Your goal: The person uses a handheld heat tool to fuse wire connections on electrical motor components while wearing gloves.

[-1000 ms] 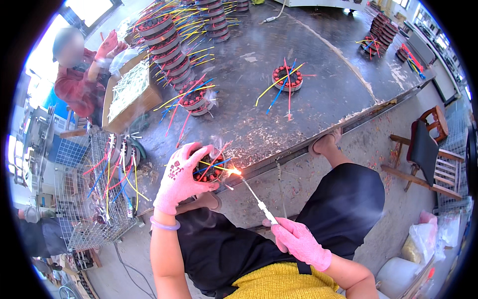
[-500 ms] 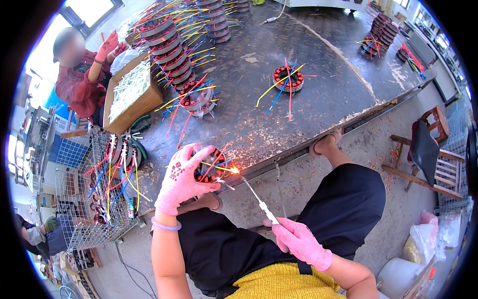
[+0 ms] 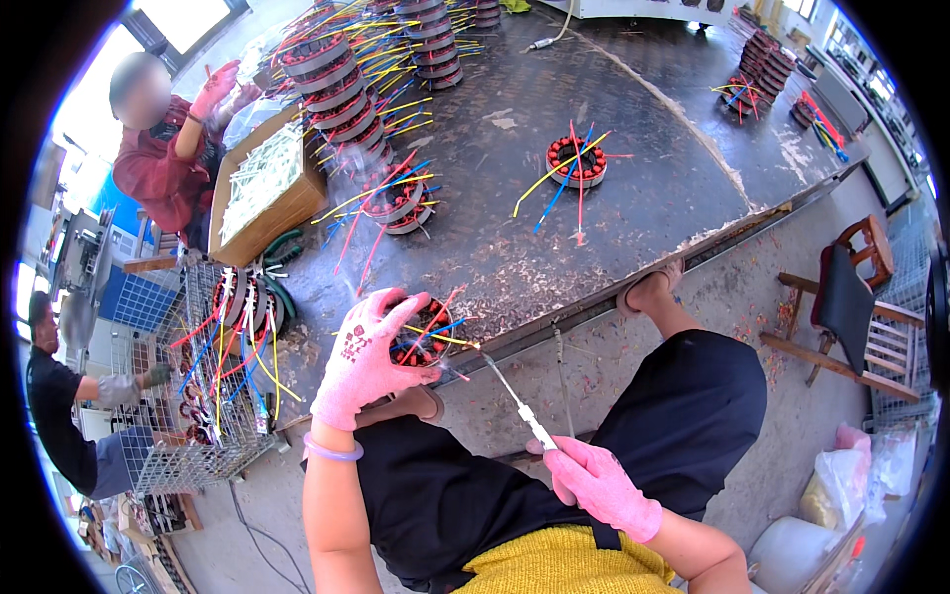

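Note:
My left hand (image 3: 368, 348), in a pink glove, is closed around a motor stator (image 3: 432, 319) at the table's near edge. Red, blue and yellow wires stick out of this ring toward the right. In my right hand (image 3: 606, 487), also gloved in pink, is a slim torch-like tool (image 3: 534, 426) with a white handle and a thin metal tip. That tip points up and left, at or very near the end of a yellow wire; contact is hard to judge. Only a small glow shows there. Part of the stator is hidden behind my left fingers.
Another stator (image 3: 586, 181) lies mid-table. Tall stator stacks (image 3: 346, 109) stand at the back left, beside a cardboard box (image 3: 262, 233) of white sticks. More wired stators (image 3: 247, 302) sit by a wire basket (image 3: 193, 460). Two people work at left. A chair (image 3: 846, 307) stands right.
The bright orange flare at the wire end has shrunk to a faint glow. Both my hands stay nearly in place. At far left, a second person has come further into view.

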`<action>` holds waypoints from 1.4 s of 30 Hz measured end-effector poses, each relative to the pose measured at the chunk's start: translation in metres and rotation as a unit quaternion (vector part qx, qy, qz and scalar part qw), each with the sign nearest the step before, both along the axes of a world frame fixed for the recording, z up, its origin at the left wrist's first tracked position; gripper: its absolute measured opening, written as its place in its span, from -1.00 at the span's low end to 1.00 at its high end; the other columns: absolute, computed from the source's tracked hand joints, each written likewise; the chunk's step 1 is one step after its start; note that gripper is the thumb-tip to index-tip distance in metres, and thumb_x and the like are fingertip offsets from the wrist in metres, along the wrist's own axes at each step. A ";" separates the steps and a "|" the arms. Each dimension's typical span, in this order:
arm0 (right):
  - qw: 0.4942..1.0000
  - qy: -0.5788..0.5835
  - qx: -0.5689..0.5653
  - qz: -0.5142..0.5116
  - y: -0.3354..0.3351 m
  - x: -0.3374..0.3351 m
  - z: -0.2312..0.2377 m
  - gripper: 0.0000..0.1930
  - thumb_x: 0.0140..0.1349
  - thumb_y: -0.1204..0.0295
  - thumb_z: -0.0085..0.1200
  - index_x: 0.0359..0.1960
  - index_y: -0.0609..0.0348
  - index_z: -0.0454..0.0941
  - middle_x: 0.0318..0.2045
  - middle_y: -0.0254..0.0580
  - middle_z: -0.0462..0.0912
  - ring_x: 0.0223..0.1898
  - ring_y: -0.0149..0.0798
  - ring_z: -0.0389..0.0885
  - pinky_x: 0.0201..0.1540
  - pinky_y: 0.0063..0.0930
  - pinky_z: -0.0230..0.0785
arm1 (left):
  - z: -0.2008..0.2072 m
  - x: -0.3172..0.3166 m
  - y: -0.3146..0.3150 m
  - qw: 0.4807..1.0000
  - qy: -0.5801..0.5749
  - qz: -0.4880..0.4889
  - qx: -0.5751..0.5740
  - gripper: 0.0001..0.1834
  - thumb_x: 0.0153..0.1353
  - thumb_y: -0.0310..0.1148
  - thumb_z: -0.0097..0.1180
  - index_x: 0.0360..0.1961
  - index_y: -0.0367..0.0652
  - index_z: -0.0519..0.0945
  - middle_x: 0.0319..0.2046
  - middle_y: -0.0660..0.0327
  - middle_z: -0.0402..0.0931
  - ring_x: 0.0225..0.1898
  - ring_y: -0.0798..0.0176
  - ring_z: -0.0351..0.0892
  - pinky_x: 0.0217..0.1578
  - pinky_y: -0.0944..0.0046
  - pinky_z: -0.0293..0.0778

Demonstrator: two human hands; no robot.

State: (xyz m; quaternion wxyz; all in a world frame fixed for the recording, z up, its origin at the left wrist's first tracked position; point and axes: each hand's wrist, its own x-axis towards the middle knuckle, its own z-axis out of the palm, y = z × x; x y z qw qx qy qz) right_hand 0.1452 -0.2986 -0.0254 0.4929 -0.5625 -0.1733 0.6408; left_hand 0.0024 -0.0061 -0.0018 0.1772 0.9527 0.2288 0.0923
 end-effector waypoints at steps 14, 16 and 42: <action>1.000 -0.014 0.016 -0.006 0.001 0.000 0.003 -0.64 0.51 0.25 -0.12 0.13 0.26 0.50 -0.62 -0.48 0.35 -0.61 -0.60 0.24 -0.54 -0.60 0.13 | 0.000 0.000 0.000 1.000 0.004 0.004 -0.006 -0.06 -0.33 -0.19 0.56 0.23 -0.08 0.51 0.16 0.02 0.41 0.20 -0.13 0.40 0.24 0.01 0.34; 1.000 -0.011 0.008 -0.006 0.001 0.000 0.003 -0.64 0.51 0.26 -0.11 0.13 0.26 0.50 -0.62 -0.49 0.34 -0.61 -0.61 0.23 -0.55 -0.61 0.12 | 0.000 0.001 -0.001 1.000 0.008 0.005 -0.003 -0.06 -0.33 -0.18 0.56 0.22 -0.08 0.51 0.16 0.02 0.41 0.19 -0.13 0.41 0.23 0.02 0.34; 1.000 -0.001 0.013 -0.012 0.000 0.000 0.001 -0.63 0.51 0.25 -0.09 0.16 0.25 0.49 -0.61 -0.48 0.34 -0.59 -0.61 0.25 -0.54 -0.62 0.12 | 0.001 0.001 -0.001 1.000 0.000 0.000 -0.008 -0.07 -0.32 -0.17 0.53 0.22 -0.06 0.50 0.14 0.02 0.41 0.18 -0.13 0.41 0.23 0.01 0.33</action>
